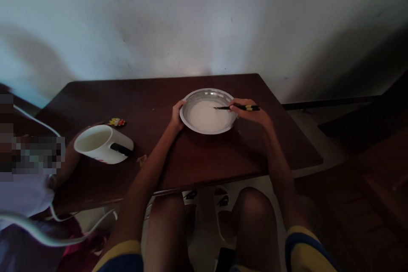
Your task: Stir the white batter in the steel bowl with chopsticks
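Observation:
A round metal bowl stands on the dark brown table, with a whitish, milky-looking mixture inside. My left hand is closed on the bowl's left rim. At the opposite rim, my right hand grips black chopsticks with gold bands near their upper ends. Their tips point left, at the far part of the mixture; whether they touch it I cannot tell. Some of my right fingers are hidden behind the bowl's edge.
On the table to the left stand a white mug-like container with a black strip and a small yellow-and-red figure. Another person's arm is beside the container. White cables hang at the left. A wall rises behind.

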Available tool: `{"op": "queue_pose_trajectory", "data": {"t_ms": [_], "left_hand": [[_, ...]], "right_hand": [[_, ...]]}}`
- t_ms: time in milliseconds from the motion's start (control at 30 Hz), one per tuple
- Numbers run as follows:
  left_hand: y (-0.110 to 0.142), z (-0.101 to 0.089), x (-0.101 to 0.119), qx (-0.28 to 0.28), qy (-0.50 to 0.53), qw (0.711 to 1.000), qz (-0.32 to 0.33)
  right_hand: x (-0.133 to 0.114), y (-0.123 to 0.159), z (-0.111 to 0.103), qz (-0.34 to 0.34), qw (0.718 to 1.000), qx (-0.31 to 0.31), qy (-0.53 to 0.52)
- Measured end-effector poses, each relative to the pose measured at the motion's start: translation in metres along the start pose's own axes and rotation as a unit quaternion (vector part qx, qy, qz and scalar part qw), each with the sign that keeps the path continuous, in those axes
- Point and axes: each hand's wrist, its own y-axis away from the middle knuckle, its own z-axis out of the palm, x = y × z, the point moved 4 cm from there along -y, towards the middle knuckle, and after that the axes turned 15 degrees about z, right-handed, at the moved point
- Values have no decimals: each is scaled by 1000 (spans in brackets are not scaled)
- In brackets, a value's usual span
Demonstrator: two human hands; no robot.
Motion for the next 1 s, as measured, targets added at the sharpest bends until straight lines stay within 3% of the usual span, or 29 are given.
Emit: {"op": "queue_pose_trajectory", "data": {"t_ms": [100, 233, 333, 433, 533, 667, 767, 867, 933, 1000], "left_hand": [[1, 0, 1, 8, -3, 1000, -1], [4, 4, 4, 13, -6, 1000, -10], [6, 6, 7, 14, -7, 1000, -6], [5, 5, 6, 9, -6, 1000, -1], [3, 3, 4, 7, -6, 1000, 3], [3, 2, 5, 15, -12, 1000, 1], [5, 4, 6, 17, -8, 1000, -5], [5, 5, 6, 8, -2, 1000, -14], [5, 3, 5, 11, 0, 1000, -13], [4, 1, 4, 17, 0, 1000, -9]], "right_hand": [[2, 5, -13, -10, 998, -62, -16], [-21, 7, 12, -62, 989, -133, -28], [-23, 1, 25, -32, 997, -70, -14], [-6, -2, 9, 19, 1000, 3, -5], [0, 2, -7, -3, 999, -50, -16], [-18, 6, 11, -64, 988, -136, -29], [-21, 0, 26, -65, 994, -81, -20], [-3, -6, 13, -8, 1000, 6, 0], [8, -4, -3, 11, 1000, 9, 3], [6, 1, -10, -5, 999, -45, -7]]}}
